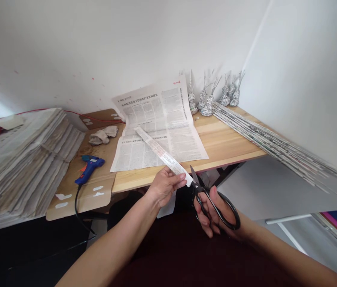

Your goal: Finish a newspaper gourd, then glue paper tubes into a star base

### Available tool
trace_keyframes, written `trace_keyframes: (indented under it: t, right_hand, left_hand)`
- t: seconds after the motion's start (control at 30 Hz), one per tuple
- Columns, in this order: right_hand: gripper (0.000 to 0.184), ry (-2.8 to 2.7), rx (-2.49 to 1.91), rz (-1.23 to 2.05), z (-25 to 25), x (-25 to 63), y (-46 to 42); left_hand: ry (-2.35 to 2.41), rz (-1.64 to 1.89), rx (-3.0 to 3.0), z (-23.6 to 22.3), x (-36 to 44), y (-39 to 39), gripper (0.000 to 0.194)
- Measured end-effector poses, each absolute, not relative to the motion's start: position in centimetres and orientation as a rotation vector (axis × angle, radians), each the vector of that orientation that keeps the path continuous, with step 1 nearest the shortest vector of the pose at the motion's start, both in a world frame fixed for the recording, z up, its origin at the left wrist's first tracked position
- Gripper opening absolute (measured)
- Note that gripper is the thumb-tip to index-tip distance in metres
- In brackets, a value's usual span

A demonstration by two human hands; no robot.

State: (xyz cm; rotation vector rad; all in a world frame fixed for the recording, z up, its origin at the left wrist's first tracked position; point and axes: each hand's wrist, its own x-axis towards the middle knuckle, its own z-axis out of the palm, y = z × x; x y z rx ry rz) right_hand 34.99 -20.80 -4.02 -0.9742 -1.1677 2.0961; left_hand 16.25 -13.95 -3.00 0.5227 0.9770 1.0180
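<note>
Between thumb and fingers, my left hand (168,184) pinches a folded newspaper strip (159,151) near its lower end. The strip slants up and to the left over an open newspaper sheet (144,149) on the table. My right hand (216,211) has its fingers through the handles of black-handled scissors (198,186). Their blades are parted, close to the strip's near end; whether they touch the paper I cannot tell. Both hands are just in front of the wooden table's (228,143) near edge.
At left stands a tall newspaper stack (42,147). A blue glue gun (89,169) with a black cord lies on cardboard (96,199), near crumpled whitish lumps (102,135). Several woven paper gourd shapes (206,104) stand by the wall. Long paper rods (264,139) overhang the table's right side.
</note>
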Motion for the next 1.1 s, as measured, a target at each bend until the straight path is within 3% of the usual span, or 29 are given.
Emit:
trace_keyframes:
  t: [0.3,0.4,0.5,0.87,1.1]
  right_hand:
    - [0.064,-1.326,-1.107,1.972,-3.4,35.2,-21.1]
    - [0.061,-1.347,-1.171,1.955,-2.8,35.1,-21.3]
    - [0.063,-1.321,-1.212,1.973,-2.6,35.2,-21.3]
    - [0.084,-1.146,-1.043,2.21,-3.6,34.5,-20.5]
    - [0.078,-1.225,-1.151,2.1,-3.6,34.7,-21.0]
  left_hand:
    - [0.983,1.017,0.523,-2.8,16.3,-13.9,0.034]
    - [0.98,1.022,0.529,-2.8,16.2,-13.9,0.024]
    - [0.993,1.03,0.508,-2.7,16.2,-13.8,0.011]
    - [1.016,0.964,0.522,-3.5,16.4,-15.1,0.009]
    - [1.033,0.964,0.509,-3.1,16.3,-15.5,0.007]
